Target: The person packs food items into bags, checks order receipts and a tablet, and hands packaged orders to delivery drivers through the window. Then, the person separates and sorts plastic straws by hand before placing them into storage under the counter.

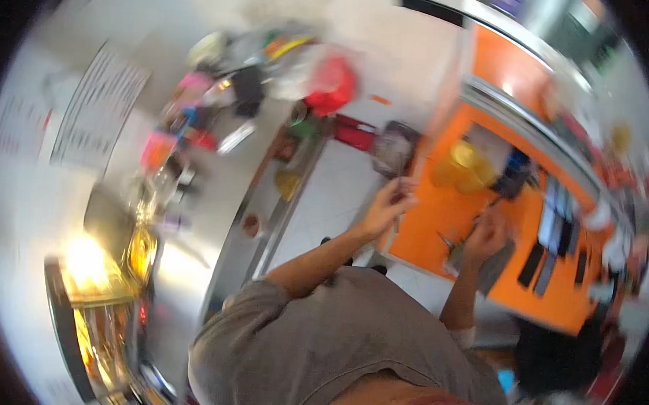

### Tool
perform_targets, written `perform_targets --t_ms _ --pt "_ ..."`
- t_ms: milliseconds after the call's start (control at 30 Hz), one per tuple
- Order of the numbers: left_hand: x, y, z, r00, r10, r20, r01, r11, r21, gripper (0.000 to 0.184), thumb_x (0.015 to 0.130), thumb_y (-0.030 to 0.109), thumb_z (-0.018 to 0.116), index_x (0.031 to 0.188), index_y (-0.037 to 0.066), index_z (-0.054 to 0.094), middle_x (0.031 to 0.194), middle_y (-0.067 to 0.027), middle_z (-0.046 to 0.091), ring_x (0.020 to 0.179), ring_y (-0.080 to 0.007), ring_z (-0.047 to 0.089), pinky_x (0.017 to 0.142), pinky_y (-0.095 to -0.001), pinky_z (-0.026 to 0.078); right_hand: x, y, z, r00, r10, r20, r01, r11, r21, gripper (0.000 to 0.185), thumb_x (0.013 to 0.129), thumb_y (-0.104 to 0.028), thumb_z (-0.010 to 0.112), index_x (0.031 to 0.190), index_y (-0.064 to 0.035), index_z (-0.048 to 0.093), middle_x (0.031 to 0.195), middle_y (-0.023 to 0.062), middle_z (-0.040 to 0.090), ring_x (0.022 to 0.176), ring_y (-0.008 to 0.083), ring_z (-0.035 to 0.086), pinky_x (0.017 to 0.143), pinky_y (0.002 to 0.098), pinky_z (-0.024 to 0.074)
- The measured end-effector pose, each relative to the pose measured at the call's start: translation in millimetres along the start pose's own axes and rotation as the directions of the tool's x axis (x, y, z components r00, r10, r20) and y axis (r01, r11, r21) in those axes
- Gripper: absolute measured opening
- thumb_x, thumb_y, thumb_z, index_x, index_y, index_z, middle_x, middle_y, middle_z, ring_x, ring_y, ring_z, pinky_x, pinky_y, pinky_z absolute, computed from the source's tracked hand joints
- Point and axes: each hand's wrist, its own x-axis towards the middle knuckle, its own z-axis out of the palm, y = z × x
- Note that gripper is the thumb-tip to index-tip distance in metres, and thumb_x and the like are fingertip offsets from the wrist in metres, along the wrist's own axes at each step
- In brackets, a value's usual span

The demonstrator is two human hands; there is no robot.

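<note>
Presently: left hand [389, 207], fingers curled; right hand [489, 234], bent over the orange table [425, 233]; blurred, so I cannot tell either grip. Yellow jars [461, 166], right hand's eleven o'clock; grey mat [494, 271], its six. Hazard: jars toppling, should the left hand swing toward two.

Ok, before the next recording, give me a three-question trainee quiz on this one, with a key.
1. What colour is the tabletop that bears the dark flat slabs?
2. Which of the person's hands is nearer those slabs?
A) left hand
B) right hand
3. True or false: the person's top is bright green.

Key:
1. Orange.
2. B.
3. False: the top is greyish brown.
</note>
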Motion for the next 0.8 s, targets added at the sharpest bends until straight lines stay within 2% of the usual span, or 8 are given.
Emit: perform_targets --t_ms 67,167,300,367,433,567,700,800 --pt "1.2 0.0 -23.2 0.996 0.086 -0.033 -0.082 0.993 0.088 0.025 0.098 0.030 0.050 0.105 0.006 0.054 0.082 0.0045 0.048 0.076 -0.0068 0.045 0.067 -0.0269 0.040 -31.1 -31.9 58.5 0.816 -0.321 0.481 0.312 0.945 0.101 0.011 0.085 -0.006 0.066 0.093 0.0009 0.065 0.086 0.0110 0.065 0.078 0.0187 0.061 0.072 0.0304 0.0481" --pt "-10.3 13.2 -77.4 0.995 0.072 -0.063 -0.070 0.997 0.043 0.031 0.100 0.033 0.046 0.092 0.005 0.057 0.079 0.0030 0.054 0.075 -0.0084 0.051 0.065 -0.0269 0.042 -76.0 -47.2 121.2 0.708 -0.213 0.674 0.115 0.975 0.188 0.017 0.081 -0.007 0.069 0.096 0.0008 0.065 0.090 0.0134 0.066 0.083 0.0220 0.063 0.075 0.0327 0.0485" --pt "-63.6 74.1 -155.9 0.977 0.136 -0.162 -0.024 0.831 0.555 0.033 0.100 0.030 0.047 0.087 0.002 0.059 0.066 0.0000 0.051 0.062 -0.0088 0.048 0.052 -0.0317 0.040 -75.8 -99.1 189.6 0.639 -0.107 0.762 -0.263 0.901 0.346 0.022 0.084 -0.015 0.071 0.100 -0.0001 0.065 0.082 0.0047 0.061 0.075 0.0111 0.056 0.065 0.0266 0.0441" --pt "-97.3 74.8 -189.3 0.942 0.335 -0.030 -0.239 0.729 0.641 0.028 0.096 0.027 0.055 0.088 0.001 0.059 0.063 -0.0013 0.049 0.060 -0.0090 0.046 0.053 -0.0320 0.040 -82.9 -133.6 233.3 0.453 -0.140 0.881 -0.357 0.877 0.322 0.018 0.087 -0.015 0.068 0.097 -0.0001 0.064 0.074 0.0008 0.056 0.068 0.0074 0.052 0.060 0.0226 0.0418" --pt "-135.1 60.3 -231.4 0.996 0.072 -0.053 -0.037 0.871 0.490 0.026 0.092 0.026 0.063 0.086 0.002 0.059 0.064 0.0005 0.049 0.059 -0.0100 0.046 0.052 -0.0310 0.039 -101.4 -154.2 285.0 0.223 -0.210 0.952 -0.312 0.910 0.274 0.018 0.090 -0.017 0.066 0.093 -0.0002 0.063 0.070 -0.0002 0.055 0.063 0.0060 0.049 0.055 0.0222 0.0387" --pt "-193.0 73.7 -305.7 0.900 0.155 -0.408 -0.042 0.961 0.272 0.030 0.090 0.033 0.064 0.088 0.003 0.059 0.065 0.0018 0.049 0.059 -0.0116 0.047 0.053 -0.0298 0.039 -155.3 -215.3 395.7 -0.224 -0.241 0.944 -0.266 0.947 0.179 0.020 0.094 -0.019 0.061 0.085 -0.0013 0.061 0.064 -0.0016 0.053 0.055 0.0044 0.044 0.047 0.0222 0.0331" --pt "-234.4 109.6 -361.4 0.770 0.128 -0.625 -0.005 0.981 0.195 0.041 0.090 0.038 0.063 0.110 0.003 0.055 0.083 -0.0050 0.059 0.078 -0.0157 0.058 0.071 -0.0320 0.047 -181.3 -225.8 496.5 -0.182 -0.342 0.922 -0.393 0.885 0.250 0.019 0.096 -0.021 0.057 0.090 -0.0044 0.062 0.066 -0.0031 0.053 0.051 0.0036 0.043 0.044 0.0204 0.0331" --pt "-252.4 103.3 -389.1 0.574 0.128 -0.809 0.138 0.958 0.250 0.054 0.092 0.038 0.060 0.132 0.006 0.042 0.117 -0.0119 0.058 0.104 -0.0202 0.057 0.089 -0.0354 0.045 -133.5 -232.9 604.3 0.144 -0.286 0.947 -0.303 0.898 0.318 0.018 0.096 -0.020 0.057 0.097 -0.0039 0.065 0.066 -0.0021 0.052 0.054 0.0048 0.045 0.045 0.0210 0.0342"
